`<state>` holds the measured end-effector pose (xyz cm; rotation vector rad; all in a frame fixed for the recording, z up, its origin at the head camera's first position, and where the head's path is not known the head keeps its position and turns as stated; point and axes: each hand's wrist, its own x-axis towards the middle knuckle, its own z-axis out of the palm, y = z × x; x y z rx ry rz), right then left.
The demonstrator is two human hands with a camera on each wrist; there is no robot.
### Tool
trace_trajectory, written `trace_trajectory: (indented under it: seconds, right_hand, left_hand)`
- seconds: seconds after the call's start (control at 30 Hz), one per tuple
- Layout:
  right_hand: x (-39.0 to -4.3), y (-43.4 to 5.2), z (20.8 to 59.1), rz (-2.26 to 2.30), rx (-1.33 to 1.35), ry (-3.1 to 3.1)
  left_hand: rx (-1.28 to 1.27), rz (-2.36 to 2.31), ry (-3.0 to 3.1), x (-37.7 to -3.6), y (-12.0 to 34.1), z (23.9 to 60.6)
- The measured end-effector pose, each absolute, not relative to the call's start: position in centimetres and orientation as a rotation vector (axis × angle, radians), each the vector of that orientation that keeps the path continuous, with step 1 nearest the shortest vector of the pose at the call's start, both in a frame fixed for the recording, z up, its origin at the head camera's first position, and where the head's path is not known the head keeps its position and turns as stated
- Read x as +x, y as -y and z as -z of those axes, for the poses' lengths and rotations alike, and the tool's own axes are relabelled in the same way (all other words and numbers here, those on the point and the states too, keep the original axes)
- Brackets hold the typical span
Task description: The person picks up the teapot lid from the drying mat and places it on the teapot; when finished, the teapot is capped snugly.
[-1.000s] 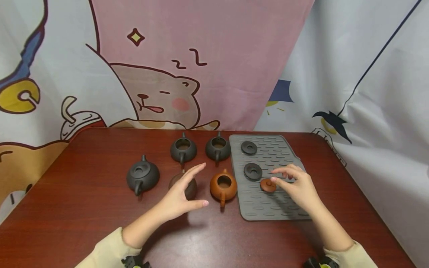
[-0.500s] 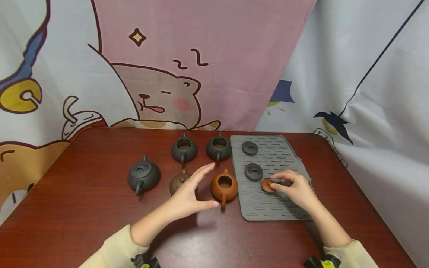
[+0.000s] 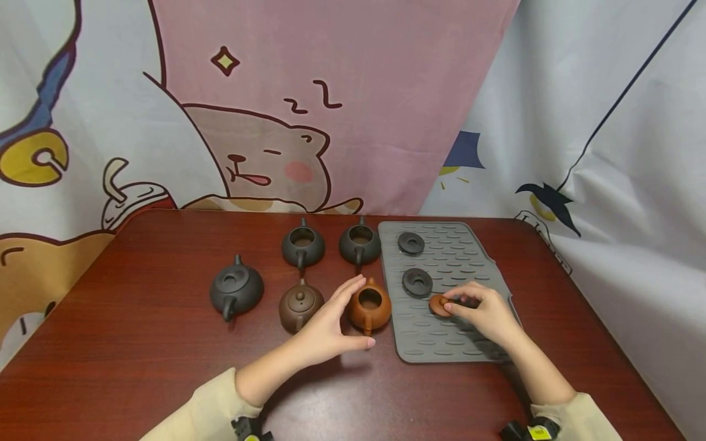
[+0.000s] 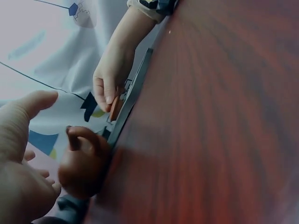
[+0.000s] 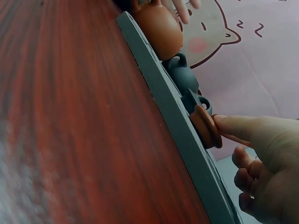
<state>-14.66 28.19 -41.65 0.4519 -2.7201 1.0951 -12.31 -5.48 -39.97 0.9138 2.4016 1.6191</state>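
Note:
An orange-brown lid [image 3: 439,305] lies on the grey ribbed mat [image 3: 458,254]. My right hand [image 3: 460,306] pinches it at its edge; in the right wrist view a fingertip [image 5: 233,125] presses the lid [image 5: 205,126] where it stands tilted on the mat [image 5: 173,116]. An open orange teapot [image 3: 371,305] sits just left of the mat. My left hand [image 3: 344,315] is spread beside it, fingers along its left side and thumb in front. The left wrist view shows that teapot [image 4: 84,163] by my palm [image 4: 18,186], with the far hand [image 4: 112,79] on the lid [image 4: 115,108].
Two dark lids [image 3: 410,243] [image 3: 417,282] lie on the mat. Two open dark teapots [image 3: 303,246] [image 3: 360,244] stand behind, a lidded brown teapot [image 3: 300,304] and a lidded dark one [image 3: 236,291] to the left. The wooden table [image 3: 138,343] is backed by a cartoon curtain.
My left hand has moved right, off the brown teapot and up against the orange one. My right hand's fingers have come down and closed on the orange-brown lid.

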Motion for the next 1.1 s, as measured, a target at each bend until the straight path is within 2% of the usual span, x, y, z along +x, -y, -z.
trace_trajectory:
  seconds: [0.43, 1.1]
  right_hand:
    - [-14.7, -28.2, 41.8, -1.119, 0.479, 2.685]
    - [-14.1, -26.5, 39.2, -1.126, 0.529, 2.592]
  left_hand:
    - [0.661, -1.647, -2.365, -12.5, 5.1, 41.8]
    - [0.655, -1.698, -2.395, -12.6, 4.8, 42.6]
